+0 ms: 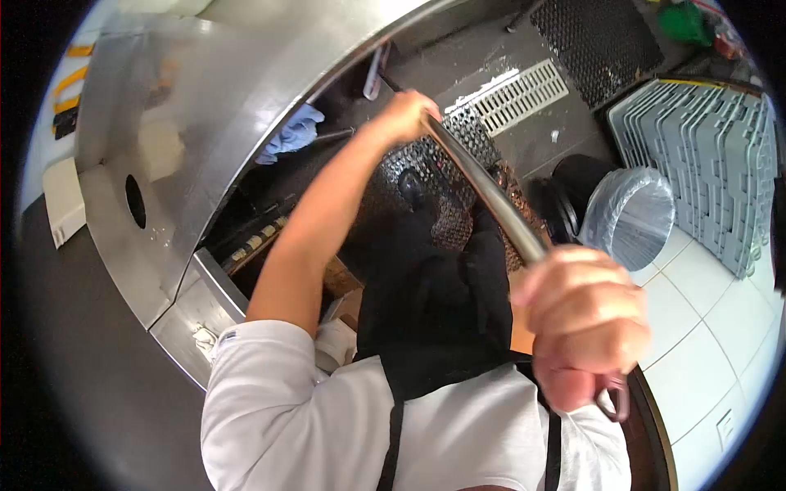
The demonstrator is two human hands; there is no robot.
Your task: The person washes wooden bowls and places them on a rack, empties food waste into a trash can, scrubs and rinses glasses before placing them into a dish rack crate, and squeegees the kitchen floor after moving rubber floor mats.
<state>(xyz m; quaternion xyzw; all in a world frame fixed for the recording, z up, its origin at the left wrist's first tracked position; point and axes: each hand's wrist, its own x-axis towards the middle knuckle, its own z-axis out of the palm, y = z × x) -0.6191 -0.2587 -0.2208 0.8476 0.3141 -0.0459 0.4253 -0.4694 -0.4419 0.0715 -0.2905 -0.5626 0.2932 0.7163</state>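
A long metal pole (491, 192) slants across the view, the handle of a floor tool. My left hand (403, 116) is wrapped around it partway down, arm stretched forward. Close to the camera, my right hand (585, 319) grips its upper end in a fist, slightly blurred. A hanging loop (612, 398) sticks out below that fist. Beyond my left hand, near the steel counter's underside, is a narrow pale bar (374, 74) that seems to be the tool's head. I cannot tell its exact kind. Dark, wet-looking floor and my black shoe (411, 186) lie beneath the pole.
A steel counter (221, 74) curves along the left, with a blue cloth (295, 131) beneath its edge. A floor drain grate (524, 96) and black rubber mat (596, 49) lie ahead. To the right stand a lined bin (634, 219) and stacked grey crates (696, 155).
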